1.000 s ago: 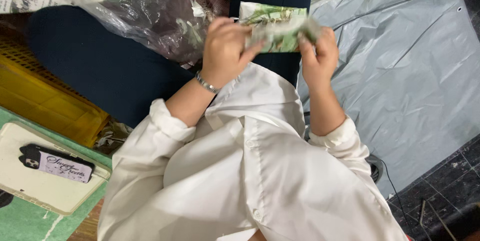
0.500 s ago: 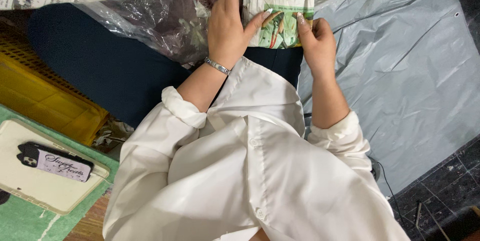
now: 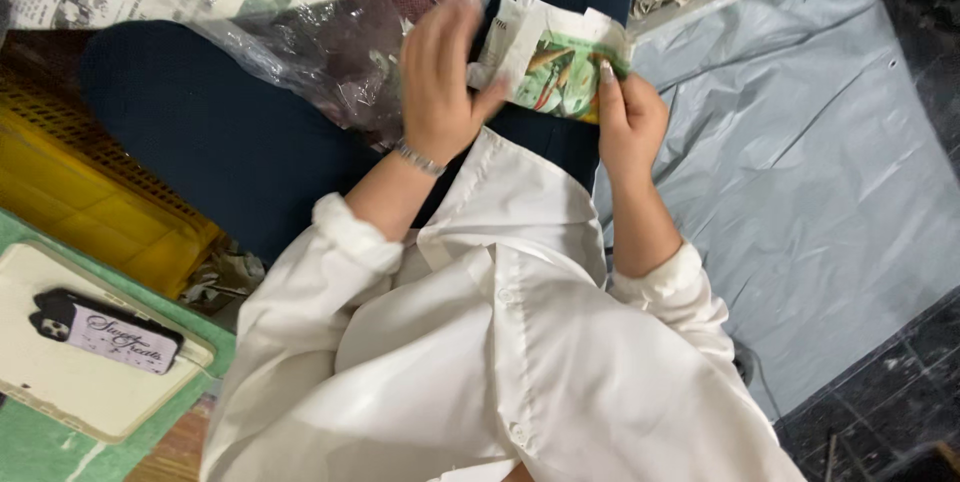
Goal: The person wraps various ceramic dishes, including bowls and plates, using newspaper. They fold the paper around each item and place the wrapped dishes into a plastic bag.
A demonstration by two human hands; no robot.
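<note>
Since the earlier frame the left hand (image 3: 437,82) has slid off the paper packet (image 3: 555,60) toward the plastic bag (image 3: 330,52), and now only its thumb touches the packet's near edge, fingers loosely curled around nothing. Right hand (image 3: 628,120) pinches the packet's right end between thumb and fingers. From that pinch the packet's long axis runs leftward, so the right hand is nearer.
</note>
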